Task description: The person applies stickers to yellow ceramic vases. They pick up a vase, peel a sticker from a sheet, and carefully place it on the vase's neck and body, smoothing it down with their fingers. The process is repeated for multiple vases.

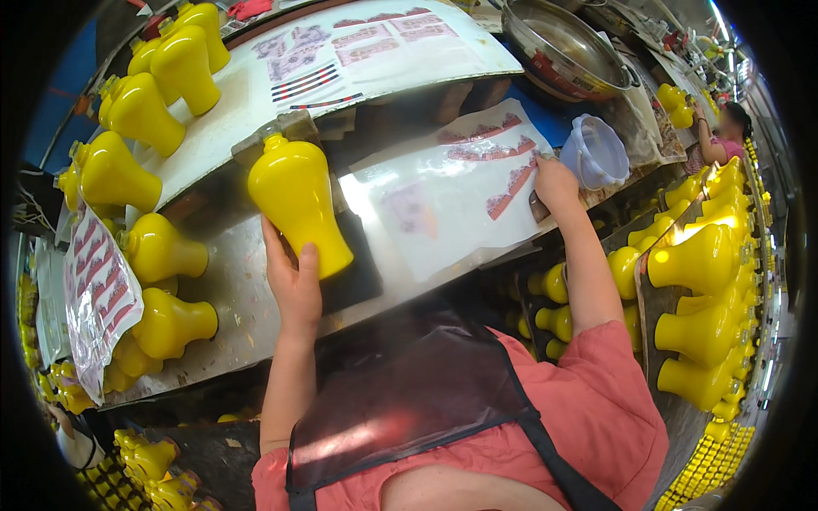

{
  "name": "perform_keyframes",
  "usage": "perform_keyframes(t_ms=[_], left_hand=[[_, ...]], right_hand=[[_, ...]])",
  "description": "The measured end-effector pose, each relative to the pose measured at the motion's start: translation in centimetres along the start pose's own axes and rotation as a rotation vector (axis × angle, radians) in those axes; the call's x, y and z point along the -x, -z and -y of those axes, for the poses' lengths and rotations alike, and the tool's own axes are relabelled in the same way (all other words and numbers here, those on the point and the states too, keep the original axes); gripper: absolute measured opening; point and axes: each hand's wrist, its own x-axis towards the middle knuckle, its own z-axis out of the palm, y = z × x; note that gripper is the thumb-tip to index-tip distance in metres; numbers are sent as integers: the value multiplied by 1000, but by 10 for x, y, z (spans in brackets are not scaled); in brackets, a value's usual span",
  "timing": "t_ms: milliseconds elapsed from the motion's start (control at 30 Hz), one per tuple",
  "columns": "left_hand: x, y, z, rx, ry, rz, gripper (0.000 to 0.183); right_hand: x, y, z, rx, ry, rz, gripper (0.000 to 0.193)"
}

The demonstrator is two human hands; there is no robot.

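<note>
Hands, two, well apart. Left hand (294, 277): clasped about the lower body of a yellow vase, thumb on the near side, other fingers partly hidden. Right hand (558, 183): fingertips at the right edge of a printed sheet (460, 232), by the ends of its strips; whether they pinch or only press, cannot tell.

Yellow vase (298, 200), one: neck up, slightly tilted, over the front of the bench (243, 311), beside a dark pad (362, 264); resting or lifted, cannot tell.

Step in hand, as judged: vase steadied while a reddish strip (511, 192) is picked from the sheet. Next move seems to call for peeling one strip free without creasing, the vase kept steady.

Reddish strips on this sheet: three plain to see, plus one faint mauve patch (411, 210).

Beyond: white board (477, 53), one, with further prints; its narrow dark strips (305, 83), about five.

Pale lilac pail (594, 153), one. Metal basin (569, 43), one.

At left: second printed sheet (100, 294), one, hanging over standing vases (141, 115); at least seven, others overlapped.

At right: racked vases (694, 332), too many overlapping to count.

Co-worker (720, 149), far right, one.
</note>
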Motion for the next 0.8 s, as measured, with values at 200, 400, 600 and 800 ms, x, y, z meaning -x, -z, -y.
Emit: perform_keyframes(t_ms=[200, 400, 600, 800], left_hand=[[1, 0, 5, 23, 3, 0, 77], [2, 0, 4, 5, 7, -7, 76], [1, 1, 3, 11, -9, 3, 76], [1, 1, 3, 6, -12, 13, 76]], right_hand=[[40, 14, 9, 77, -9, 83, 37], [70, 20, 13, 140, -35, 133, 36], [64, 19, 5, -20, -53, 21, 32], [58, 17, -10, -305, -86, -55, 29]])
